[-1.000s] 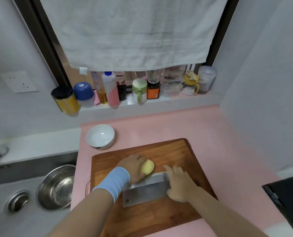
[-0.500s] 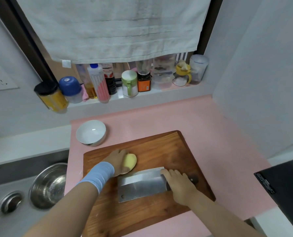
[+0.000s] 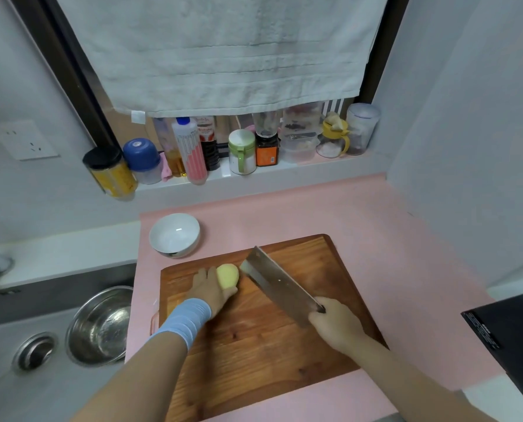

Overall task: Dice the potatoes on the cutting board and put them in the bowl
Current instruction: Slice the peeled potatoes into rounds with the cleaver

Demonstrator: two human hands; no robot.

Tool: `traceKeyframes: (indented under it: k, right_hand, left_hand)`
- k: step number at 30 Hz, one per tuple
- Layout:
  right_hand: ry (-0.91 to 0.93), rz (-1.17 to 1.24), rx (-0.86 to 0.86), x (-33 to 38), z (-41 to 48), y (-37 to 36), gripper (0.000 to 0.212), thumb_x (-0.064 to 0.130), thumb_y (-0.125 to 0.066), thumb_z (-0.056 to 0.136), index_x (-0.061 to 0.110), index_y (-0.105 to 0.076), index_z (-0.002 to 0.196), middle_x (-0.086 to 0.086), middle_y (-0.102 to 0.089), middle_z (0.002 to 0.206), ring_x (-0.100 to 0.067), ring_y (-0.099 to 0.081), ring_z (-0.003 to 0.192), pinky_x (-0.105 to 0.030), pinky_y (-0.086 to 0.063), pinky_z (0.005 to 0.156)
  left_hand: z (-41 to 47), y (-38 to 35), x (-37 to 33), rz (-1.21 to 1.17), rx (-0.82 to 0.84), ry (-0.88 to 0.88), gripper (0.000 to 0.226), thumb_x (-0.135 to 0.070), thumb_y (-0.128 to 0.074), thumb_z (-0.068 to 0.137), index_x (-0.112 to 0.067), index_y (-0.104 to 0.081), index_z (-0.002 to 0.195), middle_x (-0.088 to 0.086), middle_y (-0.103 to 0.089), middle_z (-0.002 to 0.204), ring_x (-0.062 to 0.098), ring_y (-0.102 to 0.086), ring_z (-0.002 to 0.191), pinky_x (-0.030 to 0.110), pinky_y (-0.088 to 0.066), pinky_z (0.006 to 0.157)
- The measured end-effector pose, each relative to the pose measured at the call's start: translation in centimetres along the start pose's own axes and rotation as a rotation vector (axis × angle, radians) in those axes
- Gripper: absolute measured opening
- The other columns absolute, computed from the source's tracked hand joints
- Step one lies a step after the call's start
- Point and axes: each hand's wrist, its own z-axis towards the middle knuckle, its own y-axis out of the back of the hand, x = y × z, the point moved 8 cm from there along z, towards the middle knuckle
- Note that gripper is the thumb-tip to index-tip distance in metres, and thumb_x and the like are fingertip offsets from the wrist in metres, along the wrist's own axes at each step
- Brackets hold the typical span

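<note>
Left hand (image 3: 211,289), light-blue wristband (image 3: 185,321) on the wrist, is clamped onto the peeled, pale-yellow oval potato (image 3: 228,275). The fingers wrap its left side and the thumb tucks under the near edge. The potato sits on the reddish-brown wooden cutting board (image 3: 254,345), up towards the board's 10 o'clock corner, and it's whole, not a cut in it.

Over at the board's 4 o'clock, the right hand (image 3: 336,325) is fisted tight round the dark handle of a broad steel cleaver (image 3: 277,283). The blade runs from that fist towards 11 o'clock, tilted with its flat catching the light. Its far end is just beside the potato's right side, though whether steel meets potato or board I cannot tell.

The small round white ceramic bowl (image 3: 174,234) stands on the pink counter mat (image 3: 376,239) off the board's far-left corner, at 11 o'clock, nothing visible in it.

At 9 o'clock, a shiny steel mixing bowl (image 3: 100,325) rests in the grey sink. At 12 o'clock, jars and bottles line the sill under a hanging white towel (image 3: 223,56).
</note>
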Motion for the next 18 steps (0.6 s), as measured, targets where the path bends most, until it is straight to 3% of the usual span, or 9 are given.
traceKeyframes:
  k: [5,10,13,16,18]
  right_hand:
    - [-0.034,0.176,-0.016,0.7,0.1,-1.9,0.025,0.026,-0.042,0.097,0.026,-0.064,0.086,0.006,-0.066,0.075,-0.013,-0.060,0.065,-0.027,-0.044,0.059]
    - [0.060,0.143,0.023,3.4,1.0,-3.3,0.027,0.024,-0.039,0.100,0.027,-0.065,0.104,0.006,-0.069,0.088,-0.017,-0.066,0.077,-0.031,-0.051,0.064]
    - [0.102,0.073,0.051,4.9,1.4,-4.0,0.023,0.024,-0.040,0.099,0.027,-0.063,0.098,0.005,-0.067,0.086,-0.019,-0.064,0.080,-0.036,-0.055,0.071]
    - [0.140,0.006,0.094,5.4,1.8,-4.9,0.019,0.025,-0.040,0.099,0.028,-0.058,0.090,0.006,-0.064,0.083,-0.018,-0.061,0.077,-0.035,-0.051,0.068]
    - [0.180,-0.037,0.120,5.7,2.0,-5.1,0.021,0.026,-0.040,0.100,0.031,-0.061,0.098,0.008,-0.064,0.082,-0.016,-0.060,0.075,-0.033,-0.048,0.063]
  left_hand:
    - [0.5,-0.4,0.7,-0.084,0.031,0.143,0.074,-0.054,-0.058,0.092,-0.007,-0.037,0.143,0.015,-0.041,0.144,0.034,-0.045,0.130,0.041,-0.039,0.105]
    - [-1.6,-3.8,0.1,-0.314,0.078,0.272,0.066,-0.057,-0.049,0.096,0.000,-0.053,0.130,0.019,-0.061,0.127,0.037,-0.058,0.114,0.035,-0.042,0.092]
    - [-3.5,-6.4,0.0,-0.504,0.080,0.424,0.074,-0.060,-0.055,0.091,0.001,-0.053,0.131,0.020,-0.061,0.127,0.037,-0.059,0.114,0.035,-0.045,0.096]
    - [-4.9,-7.5,-0.2,-0.723,0.077,0.482,0.076,-0.063,-0.063,0.084,-0.001,-0.056,0.126,0.016,-0.068,0.109,0.030,-0.065,0.091,0.036,-0.052,0.089]
    - [-5.7,-7.3,-0.2,-0.706,0.062,0.478,0.073,-0.064,-0.061,0.085,-0.003,-0.056,0.125,0.014,-0.066,0.109,0.027,-0.062,0.087,0.036,-0.049,0.086]
